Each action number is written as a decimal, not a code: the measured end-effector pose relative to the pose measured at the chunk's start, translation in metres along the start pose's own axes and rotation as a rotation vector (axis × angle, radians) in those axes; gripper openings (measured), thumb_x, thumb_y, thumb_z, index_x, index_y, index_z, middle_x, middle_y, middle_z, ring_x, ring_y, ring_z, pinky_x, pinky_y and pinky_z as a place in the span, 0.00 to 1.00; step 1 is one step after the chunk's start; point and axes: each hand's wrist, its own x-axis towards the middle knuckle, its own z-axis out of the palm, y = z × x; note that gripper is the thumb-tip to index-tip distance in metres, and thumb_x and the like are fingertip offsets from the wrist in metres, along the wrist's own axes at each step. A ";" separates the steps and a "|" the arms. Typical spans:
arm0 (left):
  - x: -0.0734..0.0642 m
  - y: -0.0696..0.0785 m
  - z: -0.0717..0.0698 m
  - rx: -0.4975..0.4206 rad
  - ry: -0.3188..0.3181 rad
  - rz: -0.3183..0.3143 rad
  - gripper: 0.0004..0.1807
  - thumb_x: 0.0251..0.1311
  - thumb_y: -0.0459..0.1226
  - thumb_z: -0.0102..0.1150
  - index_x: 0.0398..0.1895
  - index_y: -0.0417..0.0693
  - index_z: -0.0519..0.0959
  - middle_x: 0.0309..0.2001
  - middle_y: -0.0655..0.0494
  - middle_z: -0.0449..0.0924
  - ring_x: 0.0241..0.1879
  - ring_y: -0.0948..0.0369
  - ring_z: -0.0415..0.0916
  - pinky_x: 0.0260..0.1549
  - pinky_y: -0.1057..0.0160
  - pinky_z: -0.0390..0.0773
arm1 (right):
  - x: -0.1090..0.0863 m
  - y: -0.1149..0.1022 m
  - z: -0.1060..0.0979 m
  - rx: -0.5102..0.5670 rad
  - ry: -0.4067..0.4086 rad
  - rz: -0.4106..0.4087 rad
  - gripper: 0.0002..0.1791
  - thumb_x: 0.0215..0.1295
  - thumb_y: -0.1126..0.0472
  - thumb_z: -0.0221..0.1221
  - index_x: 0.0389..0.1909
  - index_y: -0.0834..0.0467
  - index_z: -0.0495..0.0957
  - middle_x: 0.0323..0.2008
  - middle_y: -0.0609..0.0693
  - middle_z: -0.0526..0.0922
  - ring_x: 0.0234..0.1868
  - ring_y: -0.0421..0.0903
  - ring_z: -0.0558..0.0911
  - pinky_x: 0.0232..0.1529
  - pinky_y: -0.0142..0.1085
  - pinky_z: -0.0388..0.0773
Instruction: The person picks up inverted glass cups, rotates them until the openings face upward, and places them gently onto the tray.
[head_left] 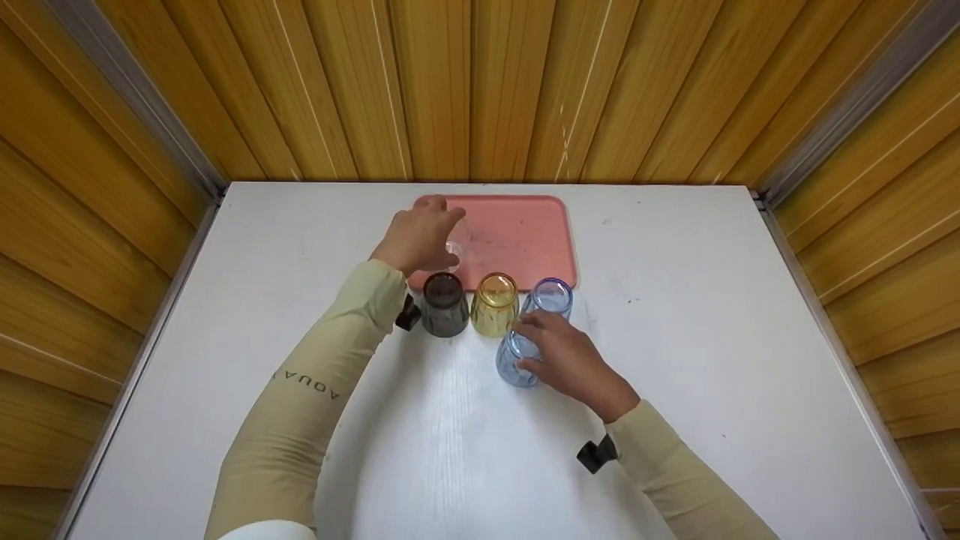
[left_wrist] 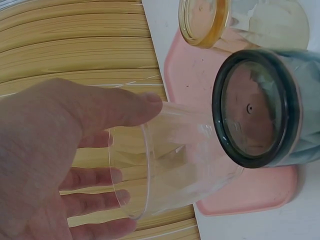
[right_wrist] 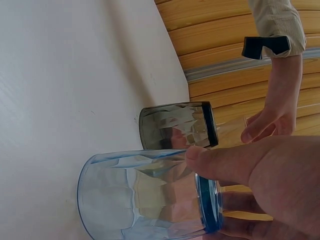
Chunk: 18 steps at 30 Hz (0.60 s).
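Note:
My left hand (head_left: 421, 234) holds a clear glass (left_wrist: 185, 160) near its upper end, thumb on one side and spread fingers on the other. The clear glass is over the pink tray (head_left: 532, 240); whether it touches the tray I cannot tell. My right hand (head_left: 568, 358) grips a light blue glass (right_wrist: 145, 195) near its thick base, which faces up. Just behind that one stands a second blue glass (head_left: 553, 295), base up. A yellow glass (head_left: 495, 307) and a dark grey glass (head_left: 445, 306) are upside down in a row with it, along the tray's near edge.
A white table (head_left: 675, 300) carries the tray and glasses. Wood-look panels (head_left: 435, 90) rise behind it and at both sides. The dark grey glass stands close to my left wrist.

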 end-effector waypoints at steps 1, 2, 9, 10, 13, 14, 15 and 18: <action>0.001 0.000 0.000 0.000 0.002 0.000 0.36 0.50 0.47 0.70 0.64 0.53 0.69 0.60 0.43 0.69 0.54 0.47 0.71 0.48 0.42 0.79 | 0.000 0.000 0.000 -0.004 0.001 -0.004 0.33 0.54 0.58 0.70 0.63 0.51 0.74 0.62 0.51 0.73 0.63 0.51 0.74 0.57 0.44 0.78; 0.001 -0.001 0.001 -0.002 0.003 0.001 0.36 0.50 0.47 0.70 0.64 0.53 0.69 0.59 0.43 0.69 0.54 0.47 0.71 0.47 0.42 0.79 | 0.000 0.000 0.000 -0.011 0.004 -0.010 0.33 0.54 0.58 0.70 0.63 0.51 0.74 0.62 0.52 0.73 0.63 0.51 0.74 0.57 0.44 0.78; 0.004 -0.006 0.006 -0.011 0.009 0.000 0.36 0.49 0.46 0.70 0.63 0.52 0.70 0.57 0.43 0.70 0.53 0.47 0.72 0.46 0.43 0.80 | -0.001 0.001 0.000 -0.056 0.012 -0.024 0.34 0.54 0.57 0.70 0.64 0.51 0.73 0.62 0.51 0.73 0.64 0.51 0.74 0.58 0.44 0.78; 0.005 -0.006 0.007 -0.017 0.006 -0.003 0.36 0.49 0.46 0.70 0.63 0.52 0.70 0.57 0.43 0.70 0.52 0.48 0.72 0.46 0.43 0.80 | -0.001 0.000 0.000 -0.054 0.007 -0.018 0.34 0.54 0.57 0.70 0.65 0.50 0.72 0.62 0.51 0.72 0.64 0.51 0.73 0.57 0.44 0.78; 0.007 -0.009 0.010 -0.035 -0.008 -0.019 0.37 0.49 0.47 0.70 0.65 0.53 0.69 0.57 0.43 0.68 0.50 0.48 0.72 0.48 0.44 0.79 | -0.001 0.000 0.001 -0.044 -0.005 -0.001 0.35 0.55 0.57 0.70 0.65 0.49 0.72 0.63 0.51 0.72 0.65 0.51 0.73 0.58 0.44 0.78; 0.007 -0.010 0.011 -0.042 -0.013 -0.026 0.38 0.49 0.46 0.70 0.65 0.53 0.69 0.57 0.43 0.68 0.50 0.49 0.72 0.49 0.44 0.79 | -0.001 -0.001 0.001 -0.040 -0.007 0.001 0.35 0.55 0.57 0.70 0.65 0.49 0.72 0.63 0.51 0.72 0.65 0.51 0.73 0.58 0.43 0.78; 0.008 -0.011 0.012 -0.049 -0.017 -0.032 0.38 0.49 0.46 0.71 0.65 0.53 0.69 0.57 0.43 0.68 0.49 0.49 0.72 0.49 0.44 0.79 | -0.001 -0.001 0.000 -0.036 -0.008 0.002 0.35 0.55 0.57 0.70 0.65 0.49 0.72 0.63 0.51 0.72 0.65 0.51 0.72 0.58 0.43 0.78; 0.009 -0.012 0.013 -0.068 -0.026 -0.045 0.38 0.48 0.46 0.72 0.65 0.53 0.69 0.56 0.43 0.67 0.48 0.50 0.72 0.50 0.45 0.79 | -0.001 -0.001 0.000 -0.041 -0.009 0.002 0.35 0.55 0.58 0.70 0.66 0.49 0.71 0.64 0.51 0.71 0.65 0.51 0.72 0.58 0.43 0.77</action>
